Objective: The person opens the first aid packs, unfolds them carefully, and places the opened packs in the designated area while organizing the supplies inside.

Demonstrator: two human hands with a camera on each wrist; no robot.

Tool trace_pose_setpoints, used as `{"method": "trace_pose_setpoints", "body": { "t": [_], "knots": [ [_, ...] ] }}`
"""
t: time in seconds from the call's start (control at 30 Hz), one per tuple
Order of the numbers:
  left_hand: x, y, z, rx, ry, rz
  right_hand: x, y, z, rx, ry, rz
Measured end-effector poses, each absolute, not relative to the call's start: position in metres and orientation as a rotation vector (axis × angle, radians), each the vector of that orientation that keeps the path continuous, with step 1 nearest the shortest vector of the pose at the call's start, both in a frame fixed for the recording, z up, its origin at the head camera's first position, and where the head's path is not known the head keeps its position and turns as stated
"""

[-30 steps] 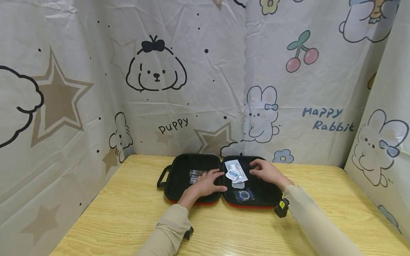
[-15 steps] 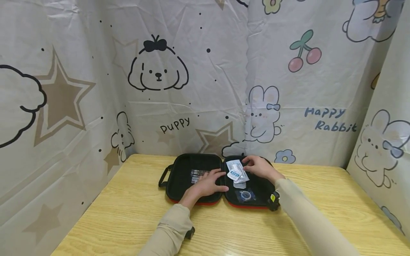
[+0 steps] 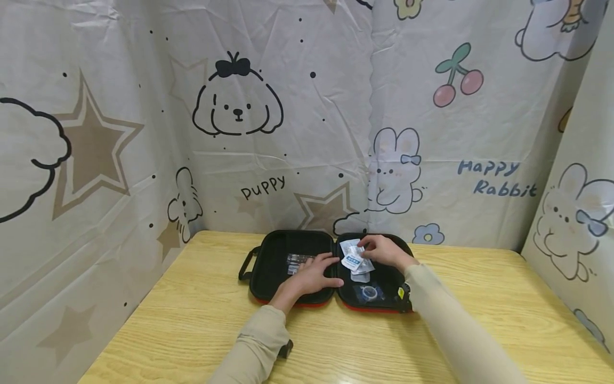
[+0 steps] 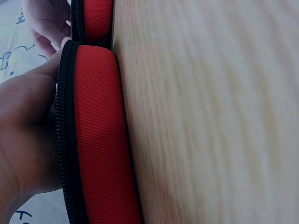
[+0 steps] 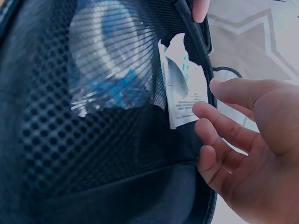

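A black case with a red outside lies unfolded on the table, its left half and right half side by side. My left hand rests with spread fingers over the left half, beside clear packaged items partly under it. In the left wrist view, that hand lies behind the zipped edge. Above the right half, my right hand pinches the upper edge of a white sachet with blue print; the index fingertip is hidden in the right wrist view. More white packets lie beneath.
A clear bag with a white ring-shaped roll sits near the front of the right half, behind mesh. A carry handle sticks out leftward. A patterned cloth hangs behind the table.
My right hand has moved left from over the right half to the packets, and the blue-printed sachet has shifted slightly under its fingers. My left hand has stayed in place.
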State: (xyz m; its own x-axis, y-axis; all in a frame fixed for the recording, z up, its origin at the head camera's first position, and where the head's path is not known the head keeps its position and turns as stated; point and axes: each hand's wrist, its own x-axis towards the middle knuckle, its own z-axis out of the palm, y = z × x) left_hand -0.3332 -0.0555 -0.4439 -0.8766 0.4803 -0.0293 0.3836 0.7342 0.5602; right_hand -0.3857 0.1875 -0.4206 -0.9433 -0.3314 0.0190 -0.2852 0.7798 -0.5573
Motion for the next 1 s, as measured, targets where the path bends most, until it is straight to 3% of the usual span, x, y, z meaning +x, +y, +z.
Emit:
{"method": "trace_pose_setpoints", "body": {
  "t": [0.63,1.0],
  "knots": [
    [-0.334,-0.056,-0.445,0.688,2.752,0.843,-0.385,0.187,-0.432,-0.521,2.863,-0.891],
    [-0.333,-0.055,-0.443,0.687,2.758,0.842,-0.378,0.206,-0.422,-0.410,2.680,-1.274]
  ]
}}
